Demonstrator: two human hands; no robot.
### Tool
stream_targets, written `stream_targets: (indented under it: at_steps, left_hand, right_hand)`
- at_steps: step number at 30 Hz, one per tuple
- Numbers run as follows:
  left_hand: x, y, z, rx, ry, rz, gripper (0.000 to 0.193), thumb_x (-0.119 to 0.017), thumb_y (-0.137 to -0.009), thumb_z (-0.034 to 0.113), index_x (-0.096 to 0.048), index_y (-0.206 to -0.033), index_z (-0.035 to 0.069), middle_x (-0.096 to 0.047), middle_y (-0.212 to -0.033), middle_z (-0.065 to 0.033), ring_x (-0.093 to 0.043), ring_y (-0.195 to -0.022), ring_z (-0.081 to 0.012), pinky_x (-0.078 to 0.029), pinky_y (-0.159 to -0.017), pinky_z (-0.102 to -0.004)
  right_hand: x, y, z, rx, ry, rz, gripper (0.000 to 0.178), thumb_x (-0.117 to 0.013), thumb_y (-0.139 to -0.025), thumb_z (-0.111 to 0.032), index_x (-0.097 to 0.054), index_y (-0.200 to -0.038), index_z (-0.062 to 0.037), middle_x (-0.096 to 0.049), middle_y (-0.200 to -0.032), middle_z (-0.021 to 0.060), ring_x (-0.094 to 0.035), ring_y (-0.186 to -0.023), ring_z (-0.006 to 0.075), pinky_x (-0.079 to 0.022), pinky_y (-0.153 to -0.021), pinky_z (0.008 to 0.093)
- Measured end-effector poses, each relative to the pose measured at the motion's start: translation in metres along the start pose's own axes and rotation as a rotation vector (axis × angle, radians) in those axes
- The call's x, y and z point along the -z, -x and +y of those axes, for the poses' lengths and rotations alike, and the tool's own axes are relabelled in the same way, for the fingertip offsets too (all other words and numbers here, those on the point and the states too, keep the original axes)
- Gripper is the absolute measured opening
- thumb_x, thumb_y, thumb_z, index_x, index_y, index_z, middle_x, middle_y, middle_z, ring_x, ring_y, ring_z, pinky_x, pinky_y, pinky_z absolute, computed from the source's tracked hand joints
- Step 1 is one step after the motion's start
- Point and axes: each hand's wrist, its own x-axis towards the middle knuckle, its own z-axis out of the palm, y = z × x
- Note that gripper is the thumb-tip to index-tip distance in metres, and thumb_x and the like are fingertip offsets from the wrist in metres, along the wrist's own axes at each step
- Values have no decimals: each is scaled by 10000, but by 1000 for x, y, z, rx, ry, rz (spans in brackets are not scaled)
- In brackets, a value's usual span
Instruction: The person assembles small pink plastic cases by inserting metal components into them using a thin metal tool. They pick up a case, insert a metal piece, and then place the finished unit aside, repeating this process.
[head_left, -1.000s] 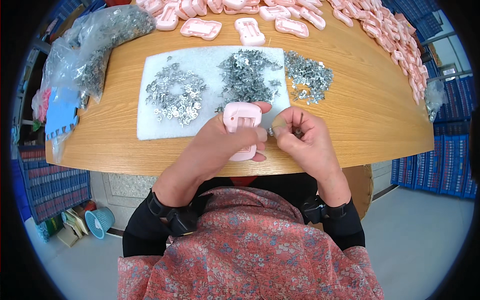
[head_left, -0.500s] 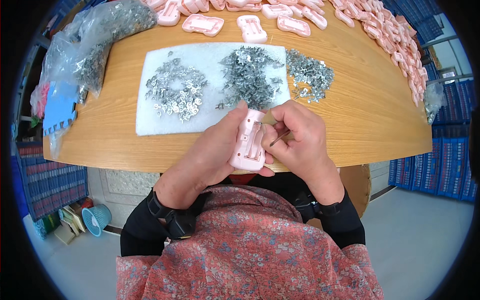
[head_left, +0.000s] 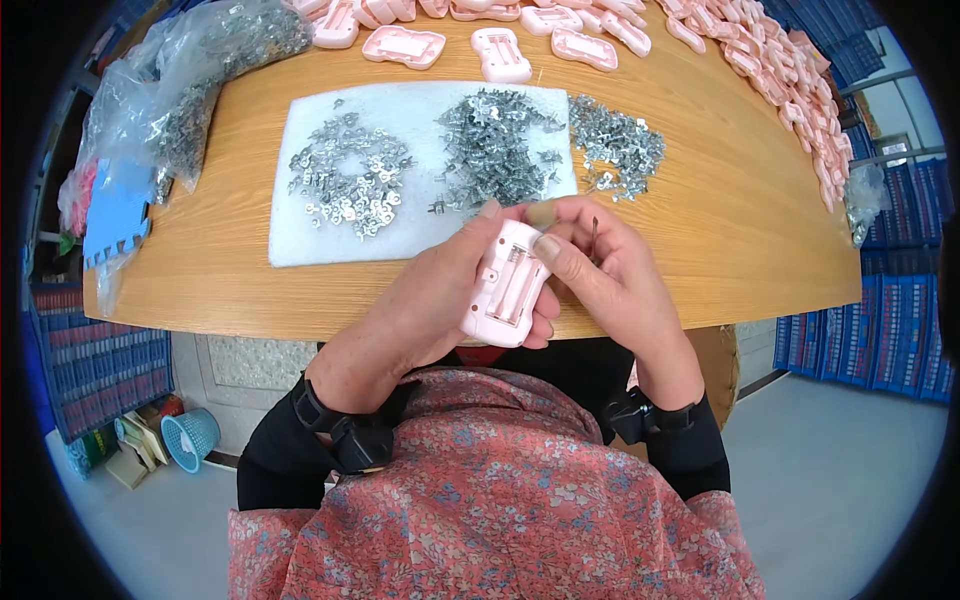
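Observation:
My left hand (head_left: pixel 425 290) is closed round a pale pink plastic battery housing (head_left: pixel 490 325), thumb along its left edge and fingers beneath. Its long battery recess faces up, with small metal contacts at the ends. At the housing's upper right corner is the thumb of my right hand (head_left: pixel 625 275), its index finger curled round the top. A thin dark rod-like tool (head_left: pixel 595 236) sticks up from the curled fingers of that hand; its other end is hidden. Just beyond lie piles of small metal contact pieces (head_left: pixel 495 150) on a white foam sheet (head_left: pixel 420 105).
More contact pieces (head_left: pixel 620 150) lie on the wooden table (head_left: pixel 740 230), right of the foam. Pink housings (head_left: pixel 403 47) line the far edge, and a heap (head_left: pixel 770 80) runs down the right. At left are a filled plastic bag (head_left: pixel 165 100) and a blue foam mat (head_left: pixel 115 220).
The tool has swung from pointing down at the housing to standing up in my right hand. My right thumb has moved onto the housing's upper corner. The housing has tilted slightly clockwise.

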Motion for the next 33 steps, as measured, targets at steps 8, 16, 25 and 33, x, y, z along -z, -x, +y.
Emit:
stream_targets:
  at_steps: [8, 16, 25, 33]
  left_hand:
    - [0, 15, 0, -382, -864, 237, 346, -481, -1025, 185, -531, -1321, 13, -661, -962, -70, -640, -784, -135, -522, -716, -272]
    - [-4, 11, -1, -499, -1144, 210, 303, -471, -995, 145, -546, -1266, 32, -655, -872, -101, -630, -747, -190, -506, -667, -345]
    - [7, 9, 5, -93, 93, -50, 399, -424, -1053, 293, -490, -1319, 3, -503, -815, -15, -478, -649, -92, -371, -563, -231]
    - [12, 6, -2, -15, 132, -183, 394, -478, -1026, 357, -480, -1276, 53, -467, -799, -16, -357, -578, -85, -286, -509, -243]
  right_hand:
    - [3, 4, 3, -109, -146, -11, 222, -651, -956, -140, -587, -1113, 3, -585, -811, -46, -517, -714, 14, -428, -648, 194]
    - [-3, 8, -3, -65, -77, 31, 200, -652, -955, -132, -594, -1102, -9, -560, -796, -54, -505, -710, 12, -423, -640, 195]
    - [-6, 7, 10, 135, -46, 91, 272, -682, -921, -75, -623, -1181, -24, -526, -770, -71, -468, -688, 5, -405, -631, 184]
    - [-4, 1, 9, 21, -29, 85, 160, -742, -877, -104, -683, -991, -10, -458, -654, -91, -389, -623, 7, -360, -576, 194]
